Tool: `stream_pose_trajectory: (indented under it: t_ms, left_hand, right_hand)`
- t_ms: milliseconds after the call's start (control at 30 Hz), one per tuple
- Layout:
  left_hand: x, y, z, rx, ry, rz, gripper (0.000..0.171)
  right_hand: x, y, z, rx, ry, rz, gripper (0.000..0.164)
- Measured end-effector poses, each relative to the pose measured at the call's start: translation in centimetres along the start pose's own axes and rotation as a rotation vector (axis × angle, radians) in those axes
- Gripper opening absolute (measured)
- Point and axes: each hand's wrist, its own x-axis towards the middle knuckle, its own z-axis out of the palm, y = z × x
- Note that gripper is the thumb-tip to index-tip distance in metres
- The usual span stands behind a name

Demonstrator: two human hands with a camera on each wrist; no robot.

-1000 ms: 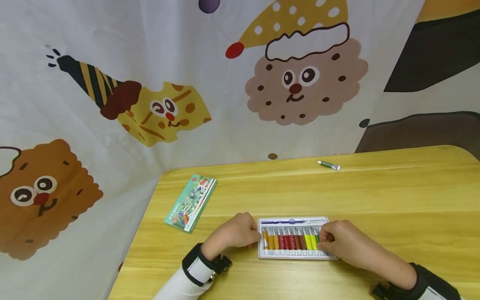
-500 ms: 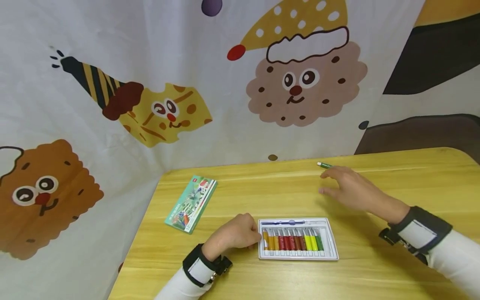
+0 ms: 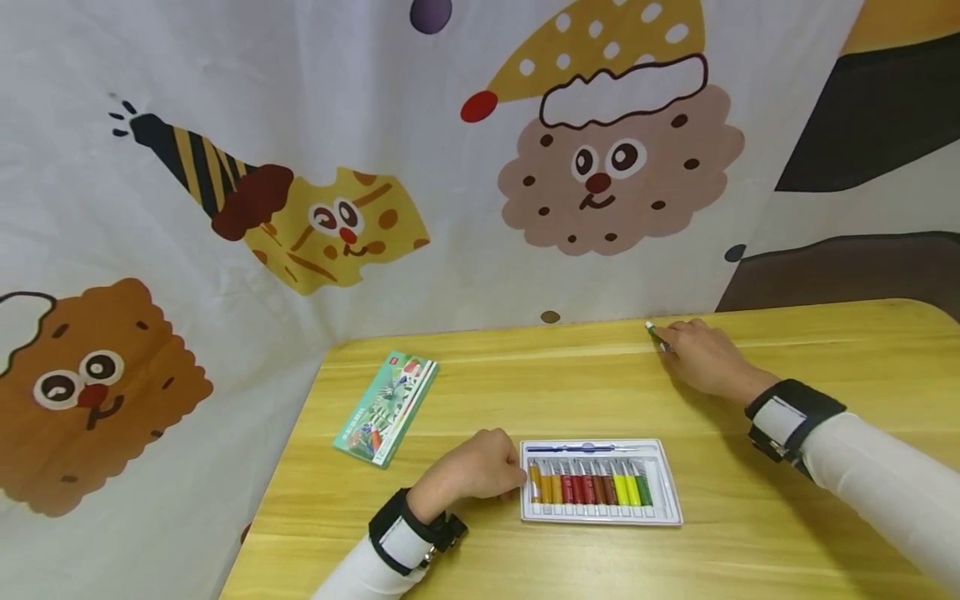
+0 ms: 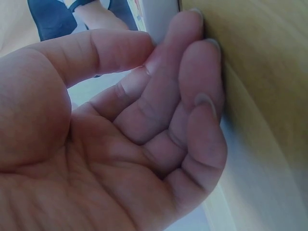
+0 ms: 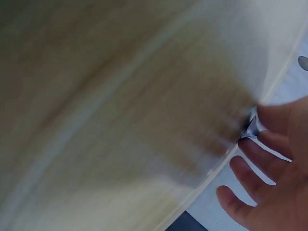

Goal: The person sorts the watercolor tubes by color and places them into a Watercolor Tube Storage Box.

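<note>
In the head view, a white plastic tray (image 3: 666,487) holds a row of paint tubes (image 3: 588,486), ochre through red and brown to yellow and green. A thin blue brush (image 3: 573,449) lies along its top slot. My left hand (image 3: 480,467) holds the tray's left edge with thumb and curled fingers; the left wrist view shows the fingertips by the white tray wall (image 4: 161,17). Near the table's far edge, my right hand (image 3: 703,357) pinches a small green paint tube (image 3: 652,330) between thumb and index finger. Its silver crimped end (image 5: 251,129) shows in the right wrist view.
A flat green printed paint box (image 3: 386,408) lies at an angle on the wooden table (image 3: 495,379), left of the tray. Behind the table's far edge hangs a white cloth (image 3: 450,283) with cartoon cookies and cheese.
My right hand has left the tray's right end, reached to the far edge and taken hold of the green tube, which has turned slightly. My left hand stays at the tray.
</note>
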Motion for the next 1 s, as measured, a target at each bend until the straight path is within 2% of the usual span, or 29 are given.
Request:
stream_pose_trajectory:
  t_ms: [133,367,533,633,700,800,933,1000]
  left_hand:
    - [0.1,-0.1,0.1,0.004,0.0,0.0,0.034]
    - [0.1,-0.3,0.1,-0.004,0.005,0.004,0.034]
    - [0.0,-0.3,0.1,-0.006,0.009,0.007,0.033]
    - [-0.1,-0.1,0.1,-0.005,0.006,0.005,0.033]
    - [-0.1,0.0,0.1,-0.005,0.004,0.005,0.033]
    - [0.0,0.1,0.1,-0.008,0.005,0.004,0.034]
    - [0.0,0.1,0.0,-0.015,0.007,0.004,0.034]
    - [0.0,0.0,0.0,-0.017,0.007,0.005,0.034]
  right_hand:
    - [0.0,0.1,-0.1,0.002,0.069,-0.028,0.022]
    - [0.6,0.2,0.2,0.017,0.053,-0.001,0.008]
    - [1.5,-0.1,0.1,-0.004,0.048,0.05,0.017]
    - [1.8,-0.3,0.0,-0.015,0.032,0.055,0.014]
    - [1.8,-0.3,-0.2,-0.015,0.015,0.037,0.007]
    - [1.6,-0.3,-0.5,0.001,-0.005,-0.013,0.005]
    - [1.2,0.1,-0.9,-0.016,0.004,-0.078,0.011]
    - [0.9,0.4,-1.1,-0.036,0.018,-0.069,0.013]
